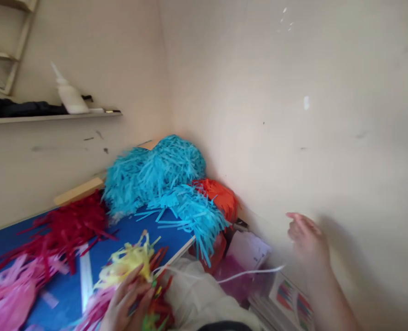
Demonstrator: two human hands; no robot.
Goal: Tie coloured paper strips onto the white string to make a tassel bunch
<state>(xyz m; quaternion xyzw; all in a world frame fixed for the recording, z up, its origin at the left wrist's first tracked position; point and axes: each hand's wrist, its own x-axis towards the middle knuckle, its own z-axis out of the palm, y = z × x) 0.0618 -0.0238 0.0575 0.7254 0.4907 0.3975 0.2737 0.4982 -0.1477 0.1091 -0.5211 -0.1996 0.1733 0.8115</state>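
Note:
At the table's near edge, my left hand (pixel 130 296) is closed around a bunch of fringed paper strips (pixel 130 262) in yellow, pink, red and green. A white string (pixel 240 275) runs from this bunch to the right, its far end loose in the air. My right hand (pixel 309 239) is raised in front of the wall, thumb and fingers pinched together. Whatever is in that pinch, if anything, is too fine to make out. Left of the bunch lie pink paper strips (pixel 14 292) and dark red fringed paper (pixel 71 225).
A large turquoise fringed paper heap (pixel 155 170) fills the corner of the blue table (pixel 124 230), orange fringe (pixel 221 197) beside it. A wall shelf (pixel 52 118) carries a white nozzle bottle (pixel 71 96). Papers (pixel 248 248) and printed packets (pixel 288 299) sit lower right.

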